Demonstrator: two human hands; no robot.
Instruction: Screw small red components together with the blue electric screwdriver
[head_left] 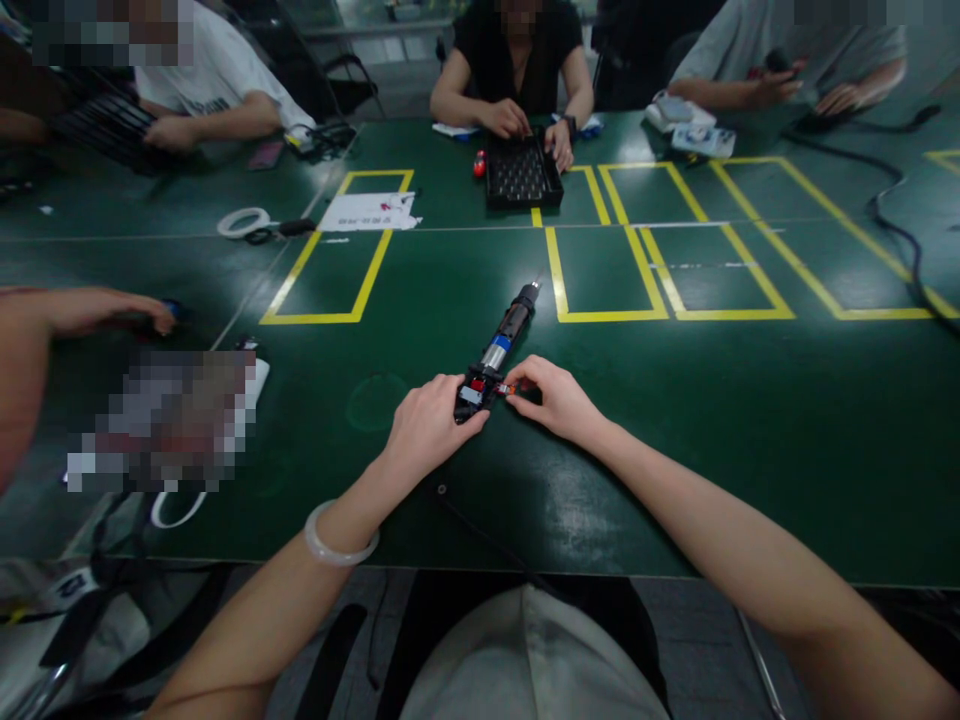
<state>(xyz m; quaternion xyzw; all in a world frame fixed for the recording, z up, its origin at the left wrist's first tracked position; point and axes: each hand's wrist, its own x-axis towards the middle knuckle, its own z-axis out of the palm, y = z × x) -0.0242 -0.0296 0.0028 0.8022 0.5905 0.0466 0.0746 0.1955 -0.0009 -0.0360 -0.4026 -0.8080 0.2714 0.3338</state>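
Observation:
On the green table lies an opened, slim handheld electric tool (496,352), slanting away from me with its thin metal tip at the far end. Its inside is exposed: a silver cylinder with a blue band, and red and white parts near the lower end. My left hand (431,415) is closed around that lower end, thumb on the near side. At the tool's right side, my right hand (551,395) pinches a small orange-red piece (510,390) that looks like a wire connector. Fingertips partly hide it, so its exact kind is unclear.
A black cable (480,525) runs over the table's near edge. Yellow tape outlines (615,316) mark the table ahead. Across from me a person works over a black tray (523,175). A white sheet (367,211) and a white ring (242,222) lie to the left; another person's hand (135,310) is nearby.

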